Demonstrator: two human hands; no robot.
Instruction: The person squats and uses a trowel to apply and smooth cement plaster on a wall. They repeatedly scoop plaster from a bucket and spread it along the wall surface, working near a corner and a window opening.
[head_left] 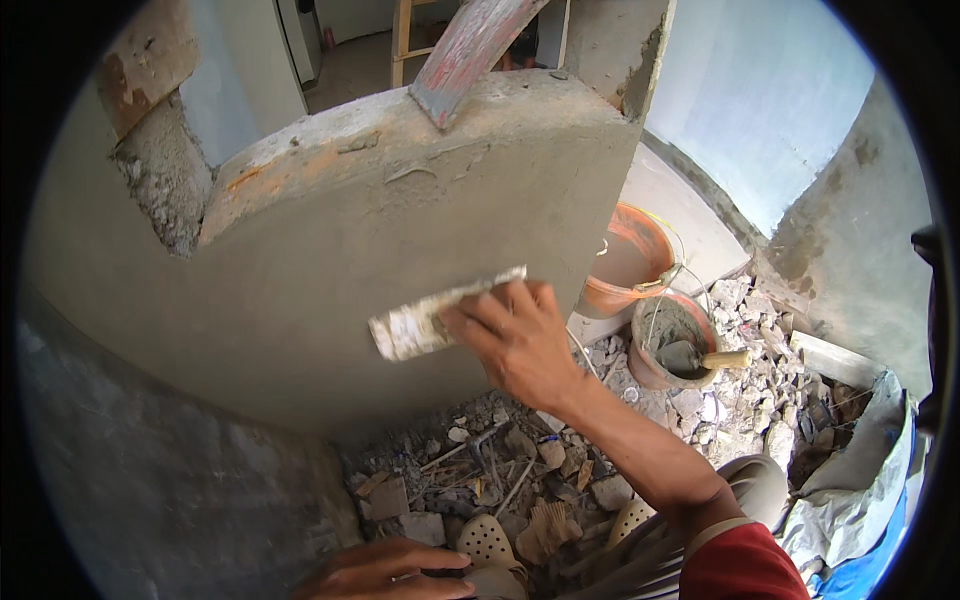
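My right hand [520, 345] grips a whitish, mortar-crusted plastering float [412, 334], its fingers wrapped over the right end. The float lies against the smooth grey plastered face of a low wall [290, 310], tilted up toward its right end. Down at the lower edge, my left hand [380, 572] hangs near my beige clog [486, 540], fingers stretched out and nothing seen in them; part of it is cut off by the frame.
A wooden board [470, 55] leans over the wall's rough top. To the right stand an orange bucket of greyish liquid [640, 285] and a smaller mortar bucket [648, 372] with a wooden-handled trowel [725, 360]. Broken rubble [780, 390] covers the ground; a grey sheet [850, 510] lies at right.
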